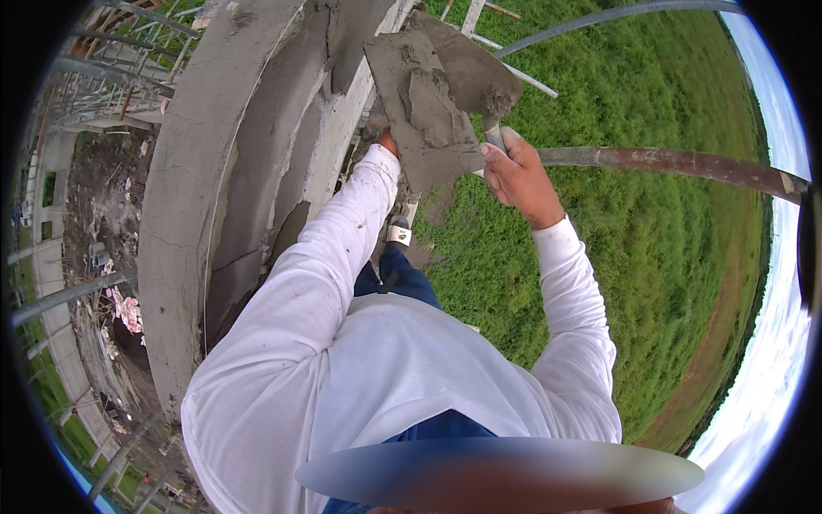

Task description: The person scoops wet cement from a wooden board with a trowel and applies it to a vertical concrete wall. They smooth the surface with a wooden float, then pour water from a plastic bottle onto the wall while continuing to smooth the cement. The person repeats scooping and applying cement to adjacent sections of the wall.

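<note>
My left hand (390, 142) is under a flat mortar board (435, 168) and holds it up; most of its fingers are hidden by the board. Wet grey mortar (425, 101) lies in a lump across the board. Closed round the handle of a trowel (481, 67), my right hand (519, 177) is at the board's right side. The trowel's broad blade is smeared with mortar and overlaps the board's far edge. Just left of the board runs a concrete ledge (190, 184) with fresh, uneven plaster (257, 201) on its side.
A rusty scaffold pipe (651, 158) runs off to the right behind my right hand, and a grey pipe (599, 27) arches beyond. Grass (659, 257) lies far below. On the left, more scaffolding (120, 73) stands over rubble (116, 206). My shoe (398, 233) shows beneath my arms.
</note>
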Demonstrator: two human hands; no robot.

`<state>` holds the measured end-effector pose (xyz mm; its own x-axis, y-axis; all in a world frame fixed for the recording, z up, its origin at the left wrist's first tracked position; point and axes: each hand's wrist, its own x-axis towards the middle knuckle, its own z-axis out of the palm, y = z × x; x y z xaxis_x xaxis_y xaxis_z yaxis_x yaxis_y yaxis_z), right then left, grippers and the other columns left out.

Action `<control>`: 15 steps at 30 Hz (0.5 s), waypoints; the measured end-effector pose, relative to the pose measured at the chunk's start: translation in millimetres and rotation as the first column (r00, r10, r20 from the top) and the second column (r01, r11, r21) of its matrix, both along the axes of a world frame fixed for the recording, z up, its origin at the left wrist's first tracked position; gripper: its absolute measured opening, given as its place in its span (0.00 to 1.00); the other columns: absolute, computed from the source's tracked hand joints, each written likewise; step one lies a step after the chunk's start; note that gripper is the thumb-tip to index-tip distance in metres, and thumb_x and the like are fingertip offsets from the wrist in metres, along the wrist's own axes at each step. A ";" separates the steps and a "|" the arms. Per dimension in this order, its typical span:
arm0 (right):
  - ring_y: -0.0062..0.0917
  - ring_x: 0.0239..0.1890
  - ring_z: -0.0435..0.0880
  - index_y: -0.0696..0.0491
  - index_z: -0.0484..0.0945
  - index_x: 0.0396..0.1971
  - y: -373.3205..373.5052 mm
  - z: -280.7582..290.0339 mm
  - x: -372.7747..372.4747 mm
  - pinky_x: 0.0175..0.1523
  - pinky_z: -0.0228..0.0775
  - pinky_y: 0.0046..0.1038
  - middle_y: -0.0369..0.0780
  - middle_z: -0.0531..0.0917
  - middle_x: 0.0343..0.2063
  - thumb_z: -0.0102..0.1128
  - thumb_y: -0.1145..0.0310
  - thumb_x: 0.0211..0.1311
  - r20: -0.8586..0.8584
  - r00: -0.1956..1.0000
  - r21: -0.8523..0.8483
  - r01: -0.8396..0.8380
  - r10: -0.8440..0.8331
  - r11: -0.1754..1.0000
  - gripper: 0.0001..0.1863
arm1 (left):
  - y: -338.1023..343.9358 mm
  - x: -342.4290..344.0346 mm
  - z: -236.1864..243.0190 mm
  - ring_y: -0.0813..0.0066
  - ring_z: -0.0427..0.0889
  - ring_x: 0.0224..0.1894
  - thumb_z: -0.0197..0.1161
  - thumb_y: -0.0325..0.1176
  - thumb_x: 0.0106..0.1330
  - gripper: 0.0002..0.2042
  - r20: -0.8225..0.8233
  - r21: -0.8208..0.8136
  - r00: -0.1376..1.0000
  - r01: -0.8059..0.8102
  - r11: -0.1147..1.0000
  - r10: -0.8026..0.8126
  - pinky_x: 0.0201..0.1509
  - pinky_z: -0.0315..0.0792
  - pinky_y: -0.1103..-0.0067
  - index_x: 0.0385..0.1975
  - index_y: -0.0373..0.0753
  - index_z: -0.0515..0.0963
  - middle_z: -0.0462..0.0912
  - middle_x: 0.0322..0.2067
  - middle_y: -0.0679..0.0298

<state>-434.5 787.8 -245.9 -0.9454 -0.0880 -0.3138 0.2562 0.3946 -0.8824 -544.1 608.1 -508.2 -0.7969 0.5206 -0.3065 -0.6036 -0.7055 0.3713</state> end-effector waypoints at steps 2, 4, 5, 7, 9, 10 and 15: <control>0.16 0.16 0.71 0.53 0.72 0.39 -5.8 -7.3 9.6 0.20 0.60 0.23 0.34 0.76 0.22 0.61 0.60 0.74 -0.381 0.925 0.255 0.115 -0.010 0.960 0.13 | -2.1 1.5 12.7 0.59 0.83 0.56 0.56 0.42 0.76 0.20 0.003 0.015 1.000 -0.004 1.000 0.004 0.61 0.77 0.68 0.61 0.37 0.76 0.85 0.54 0.58; 0.21 0.22 0.78 0.55 0.71 0.39 -4.4 -19.5 28.0 0.26 0.67 0.27 0.39 0.78 0.25 0.62 0.61 0.72 -0.168 0.964 0.000 0.211 -0.208 0.977 0.13 | -3.9 0.2 28.3 0.59 0.83 0.56 0.57 0.42 0.76 0.20 0.005 0.040 1.000 0.002 0.999 -0.003 0.61 0.77 0.68 0.61 0.37 0.76 0.85 0.54 0.58; 0.24 0.24 0.82 0.56 0.71 0.39 -1.3 -27.2 39.3 0.28 0.71 0.29 0.41 0.79 0.27 0.62 0.62 0.72 -0.066 0.962 -0.125 0.255 -0.265 0.959 0.13 | -5.2 -2.1 36.9 0.59 0.83 0.56 0.57 0.42 0.76 0.20 -0.003 0.052 1.000 0.005 0.999 -0.005 0.61 0.77 0.68 0.61 0.37 0.76 0.86 0.54 0.58; 0.24 0.24 0.79 0.55 0.71 0.37 6.6 -45.3 66.4 0.29 0.71 0.28 0.41 0.79 0.28 0.62 0.63 0.72 0.058 0.941 0.043 0.330 -0.332 0.943 0.12 | -7.5 -9.4 55.7 0.59 0.83 0.56 0.57 0.41 0.76 0.20 -0.008 0.087 1.000 0.020 0.996 -0.019 0.61 0.77 0.68 0.60 0.37 0.76 0.86 0.54 0.58; 0.28 0.26 0.78 0.55 0.71 0.36 6.4 -73.1 83.7 0.32 0.71 0.31 0.42 0.80 0.28 0.62 0.65 0.71 -0.060 0.926 0.230 0.375 -0.372 0.898 0.11 | -9.1 -16.2 75.3 0.59 0.84 0.56 0.57 0.41 0.76 0.20 -0.025 0.113 0.999 0.042 0.993 -0.039 0.61 0.77 0.68 0.60 0.37 0.76 0.86 0.54 0.58; 0.32 0.27 0.78 0.56 0.71 0.36 -0.1 -89.3 92.2 0.35 0.71 0.34 0.43 0.79 0.28 0.62 0.65 0.70 -0.218 0.911 0.331 0.407 -0.351 0.851 0.11 | -10.3 -18.6 84.7 0.59 0.84 0.56 0.57 0.41 0.76 0.19 -0.028 0.124 0.998 0.056 0.991 -0.053 0.61 0.77 0.68 0.60 0.37 0.76 0.86 0.54 0.58; 0.58 0.41 0.81 0.61 0.74 0.46 -30.1 -120.3 101.6 0.48 0.74 0.48 0.54 0.84 0.36 0.60 0.63 0.68 -0.255 0.905 0.342 0.414 -0.341 0.844 0.17 | -1.8 -9.2 111.8 0.58 0.84 0.55 0.58 0.40 0.75 0.19 0.056 0.171 0.993 0.093 0.981 -0.103 0.61 0.77 0.68 0.60 0.37 0.77 0.86 0.54 0.57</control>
